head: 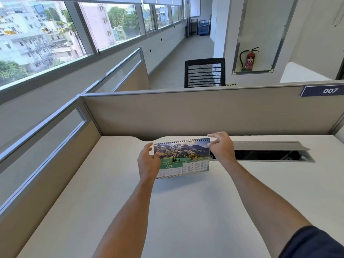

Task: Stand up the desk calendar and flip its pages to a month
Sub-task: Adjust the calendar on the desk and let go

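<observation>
A spiral-bound desk calendar (183, 157) stands upright on the white desk (186, 211), near its far edge. Its front page shows a mountain photo above a green band reading JUNE and a date grid. My left hand (149, 162) holds the calendar's left edge, thumb on the front page. My right hand (222, 148) is at the top right corner by the spiral binding, thumb and fingers pinching the page edge. The calendar's back and its base are hidden.
An open cable tray (270, 154) with a raised grey flap lies in the desk right of the calendar. Beige partition walls (186, 112) close the desk at the back and left. A black mesh chair (204, 72) stands beyond the partition.
</observation>
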